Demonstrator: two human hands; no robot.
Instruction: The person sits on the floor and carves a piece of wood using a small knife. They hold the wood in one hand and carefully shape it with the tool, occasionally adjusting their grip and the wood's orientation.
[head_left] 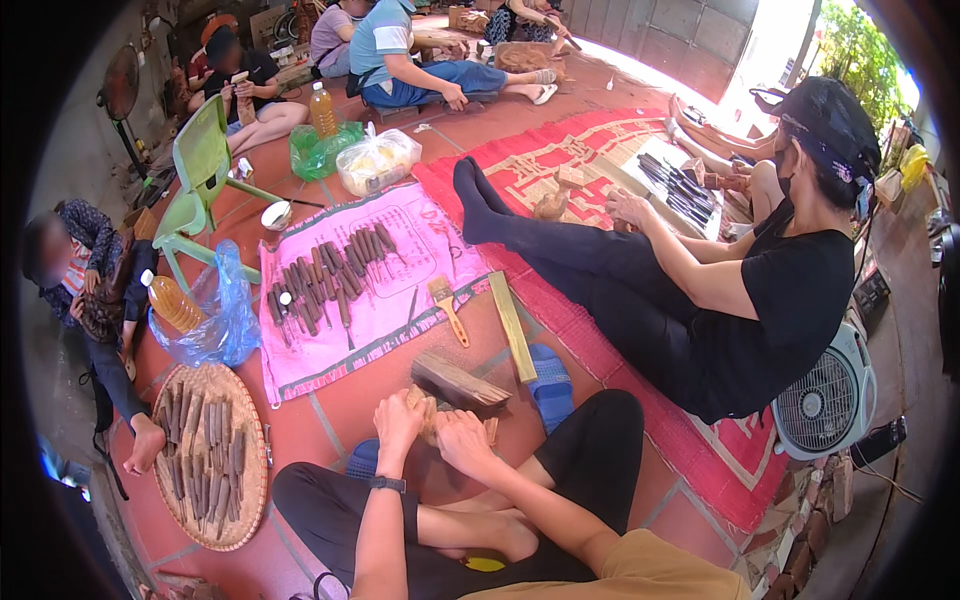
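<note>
My left hand (398, 420), with a dark band on its wrist, is closed on a pale piece of wood (430, 420) low above my crossed legs. My right hand (466, 442) is closed just beside it, against the same piece; whether a tool is also in its fingers is hidden. Just beyond both hands lies a dark brown wood block (458, 384). A flat brush (448, 312) with a wooden handle and a long yellowish wood strip (513, 328) lie farther off. Many dark-handled carving tools (330, 275) rest on a pink sheet (395, 350).
At left a round woven tray (262, 455) holds more handled tools, near a blue plastic bag (230, 320) and a bottle (175, 303). A green chair (203, 150) stands behind. At right a person in black (800, 260) sits on a red mat (690, 450), by a fan (825, 395).
</note>
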